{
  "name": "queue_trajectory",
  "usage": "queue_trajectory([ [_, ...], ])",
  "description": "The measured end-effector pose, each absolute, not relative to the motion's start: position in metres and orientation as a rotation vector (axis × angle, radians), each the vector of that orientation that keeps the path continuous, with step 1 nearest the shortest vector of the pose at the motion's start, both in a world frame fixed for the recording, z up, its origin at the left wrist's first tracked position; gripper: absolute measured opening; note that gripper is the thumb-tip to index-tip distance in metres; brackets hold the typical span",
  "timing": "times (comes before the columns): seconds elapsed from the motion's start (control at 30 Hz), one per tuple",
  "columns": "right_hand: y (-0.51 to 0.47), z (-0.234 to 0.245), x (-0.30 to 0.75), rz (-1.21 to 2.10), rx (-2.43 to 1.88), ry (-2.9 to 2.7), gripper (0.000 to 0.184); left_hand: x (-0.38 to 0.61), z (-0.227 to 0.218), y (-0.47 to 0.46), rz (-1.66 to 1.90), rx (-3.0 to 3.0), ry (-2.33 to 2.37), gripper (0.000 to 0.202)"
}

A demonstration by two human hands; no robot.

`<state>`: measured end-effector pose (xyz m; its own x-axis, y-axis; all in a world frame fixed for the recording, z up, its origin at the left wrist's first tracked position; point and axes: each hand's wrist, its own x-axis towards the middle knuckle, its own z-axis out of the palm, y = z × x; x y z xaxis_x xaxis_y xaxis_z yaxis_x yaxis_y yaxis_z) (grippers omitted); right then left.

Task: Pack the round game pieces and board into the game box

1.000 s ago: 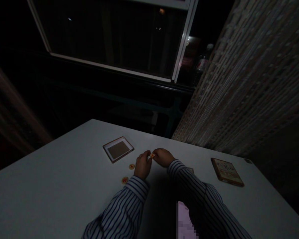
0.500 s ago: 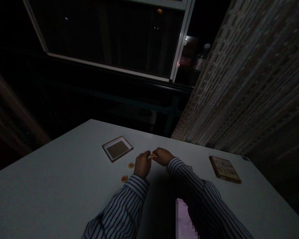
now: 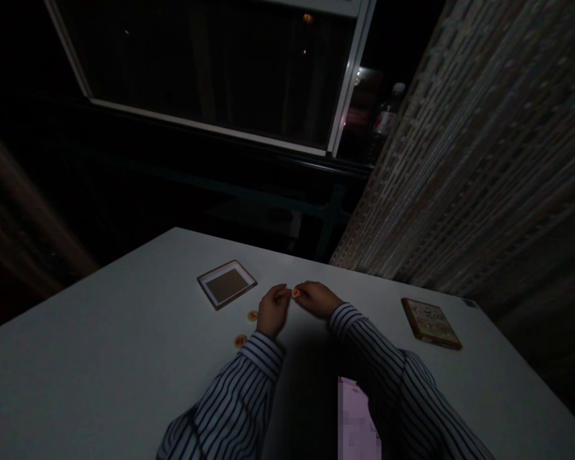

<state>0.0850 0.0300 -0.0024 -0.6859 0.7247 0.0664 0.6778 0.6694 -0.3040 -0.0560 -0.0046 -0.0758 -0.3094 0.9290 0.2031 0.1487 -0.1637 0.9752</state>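
A small round Chinese chess piece (image 3: 296, 293) with a red character is held up just above the table. The fingertips of my right hand (image 3: 320, 299) pinch it from the right. From the left, the curled fingers of my left hand (image 3: 273, 311) reach its edge and seem to touch it. Beside my left hand lies a second chess piece (image 3: 252, 315), flat on the white table (image 3: 138, 345). Another chess piece (image 3: 240, 341) rests closer to me, near my left cuff. Both pieces show red characters.
A shallow open box (image 3: 227, 284) with a brown bottom lies left of my hands. Far right is a flat box with a printed top (image 3: 431, 322). Behind the table's far edge hang a string curtain (image 3: 436, 172) and a window frame (image 3: 206, 131); a bottle (image 3: 386, 121) stands there.
The held piece has moved slightly up and right and has turned between my fingers. My right hand has shifted a little to the right. The pieces on the table stay put.
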Motion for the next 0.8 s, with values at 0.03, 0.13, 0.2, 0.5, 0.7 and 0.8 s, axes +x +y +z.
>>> queue_trajectory([
  [0.03, 0.029, -0.002, 0.087, 0.393, -1.131, -2.69, 0.026, -0.056, -0.075, -0.004, 1.545, 1.218, 1.418, 0.035],
  [0.13, 0.027, -0.002, 0.092, 0.403, -1.111, -2.658, 0.025, -0.052, -0.069, -0.007, 1.547, 1.079, 1.331, 0.038],
  [0.2, 0.024, -0.003, 0.095, 0.406, -1.1, -2.64, 0.022, -0.049, -0.065, -0.009, 1.534, 0.981, 1.257, 0.04],
  [0.5, 0.005, 0.007, 0.106, 0.28, -1.064, -2.654, 0.026, -0.039, -0.066, -0.017, 1.473, 0.771, 1.025, 0.047],
  [0.7, -0.002, 0.001, 0.115, 0.502, -1.078, -2.362, 0.036, -0.036, -0.054, -0.024, 1.521, 0.732, 0.974, 0.041],
  [0.8, -0.002, -0.007, 0.117, 0.844, -1.143, -2.068, 0.034, -0.034, -0.05, -0.028, 1.524, 0.724, 0.981, 0.039],
])
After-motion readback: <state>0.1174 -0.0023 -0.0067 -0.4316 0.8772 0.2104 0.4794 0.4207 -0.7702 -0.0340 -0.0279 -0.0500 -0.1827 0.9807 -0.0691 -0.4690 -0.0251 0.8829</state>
